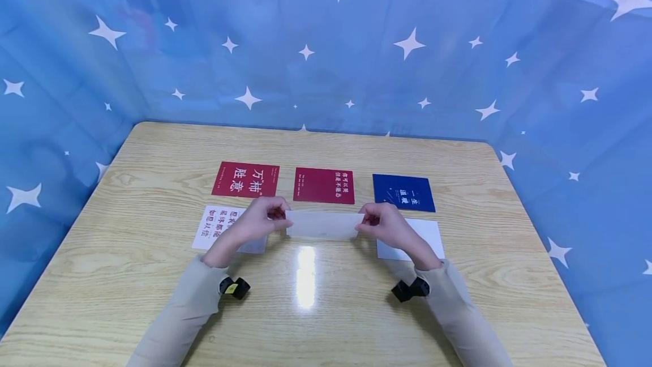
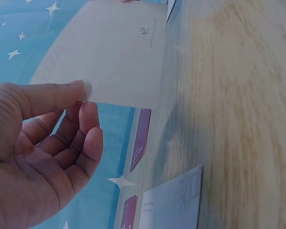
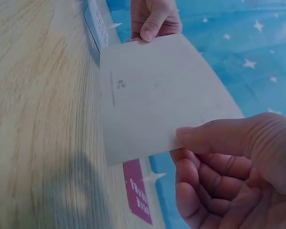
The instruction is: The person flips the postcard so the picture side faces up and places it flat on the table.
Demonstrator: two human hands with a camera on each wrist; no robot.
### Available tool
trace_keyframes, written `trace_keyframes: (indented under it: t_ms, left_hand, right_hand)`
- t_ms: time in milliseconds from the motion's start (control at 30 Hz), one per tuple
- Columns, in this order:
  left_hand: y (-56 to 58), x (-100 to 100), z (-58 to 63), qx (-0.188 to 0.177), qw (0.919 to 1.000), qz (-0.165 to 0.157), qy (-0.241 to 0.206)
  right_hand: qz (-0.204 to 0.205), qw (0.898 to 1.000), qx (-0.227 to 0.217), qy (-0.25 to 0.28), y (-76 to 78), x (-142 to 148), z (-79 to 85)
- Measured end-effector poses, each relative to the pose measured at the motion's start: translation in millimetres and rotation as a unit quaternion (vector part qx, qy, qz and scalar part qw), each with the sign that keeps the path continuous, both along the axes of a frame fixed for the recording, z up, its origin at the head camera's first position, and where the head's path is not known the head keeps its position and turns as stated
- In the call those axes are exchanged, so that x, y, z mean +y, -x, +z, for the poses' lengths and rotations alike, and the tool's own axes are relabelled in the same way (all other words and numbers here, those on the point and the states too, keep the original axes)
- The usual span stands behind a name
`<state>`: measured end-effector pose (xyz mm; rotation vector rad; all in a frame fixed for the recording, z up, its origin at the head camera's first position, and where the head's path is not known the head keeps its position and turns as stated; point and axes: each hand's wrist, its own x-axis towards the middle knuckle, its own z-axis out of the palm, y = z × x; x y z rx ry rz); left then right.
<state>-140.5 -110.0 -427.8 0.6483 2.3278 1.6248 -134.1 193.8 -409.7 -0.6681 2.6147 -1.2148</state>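
Both hands hold one white card (image 1: 324, 225) by its two short ends, raised above the table. My left hand (image 1: 262, 219) pinches the left end between thumb and fingers; the left wrist view shows the thumb (image 2: 57, 98) lying on the card's face. At the other end my right hand (image 1: 389, 223) pinches it likewise, its thumb (image 3: 209, 136) on the near face. Small dark print shows on this side of the card (image 3: 157, 90); what is on its far side is hidden.
Behind the hands lie two red cards (image 1: 245, 179) (image 1: 324, 186) and a blue card (image 1: 404, 192). A white card with dark characters (image 1: 209, 230) is partly under the left hand, a plain white card (image 1: 427, 235) partly under the right. A blue star-patterned cloth (image 1: 326, 78) hangs behind the wooden table (image 1: 346, 327).
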Motion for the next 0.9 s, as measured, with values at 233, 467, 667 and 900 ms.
trace_keyframes:
  t_ms: [233,467,667,900]
  left_hand:
    - [-3.0,-3,0.8,-0.004,0.9997,-0.005,-0.024]
    - [-6.8,-9,-0.3,-0.007,0.999,-0.02,-0.04]
    - [-9.2,-11,-4.3,-0.021,0.999,-0.015,-0.037]
    - [-14.8,-5,-6.7,-0.003,0.9999,0.008,-0.014]
  right_hand:
    - [-0.001,1.0,0.007,0.012,-3.6,1,1.9]
    - [0.0,0.999,-0.022,0.029,-8.4,4,1.9]
    - [0.003,0.999,-0.026,0.026,-11.7,6,-2.0]
    - [0.011,0.998,-0.04,0.047,-14.0,8,-3.6]
